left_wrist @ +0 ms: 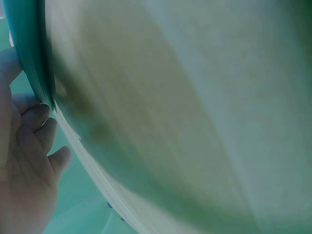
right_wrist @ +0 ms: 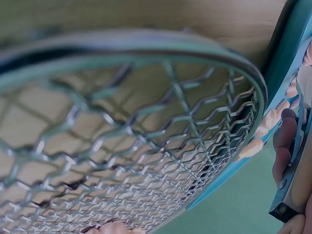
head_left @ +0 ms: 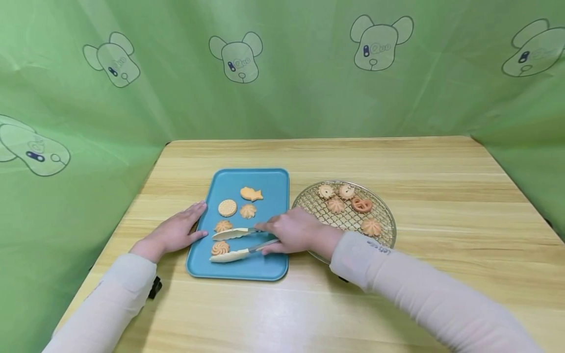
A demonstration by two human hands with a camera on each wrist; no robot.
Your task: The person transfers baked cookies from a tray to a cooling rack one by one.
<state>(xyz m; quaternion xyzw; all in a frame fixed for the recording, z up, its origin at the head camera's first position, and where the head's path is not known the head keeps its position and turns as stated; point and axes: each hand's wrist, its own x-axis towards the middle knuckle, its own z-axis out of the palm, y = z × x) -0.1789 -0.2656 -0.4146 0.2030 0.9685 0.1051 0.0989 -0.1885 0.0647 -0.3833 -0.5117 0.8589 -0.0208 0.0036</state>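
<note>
My right hand (head_left: 296,231) holds metal tongs (head_left: 261,245) with cream tips over the blue tray (head_left: 271,268). Their arms stand apart, one tip on either side of a swirl cookie (head_left: 219,248); whether they touch it I cannot tell. Another ridged cookie (head_left: 223,226) lies just beyond the upper tip. Farther back on the tray are a round cookie (head_left: 227,208), a flower-shaped cookie (head_left: 248,211) and a fish-shaped cookie (head_left: 251,193). My left hand (head_left: 176,229) rests at the tray's left rim, thumb and fingers spread; its fingers (left_wrist: 36,117) touch the edge in the left wrist view.
Right of the tray stands a round wire rack (head_left: 304,196), partly under my right forearm. It bears a pretzel cookie (head_left: 362,205), a ridged cookie (head_left: 371,227) and several others. Green curtains (head_left: 300,98) enclose the wooden table (head_left: 446,196) at the back and sides.
</note>
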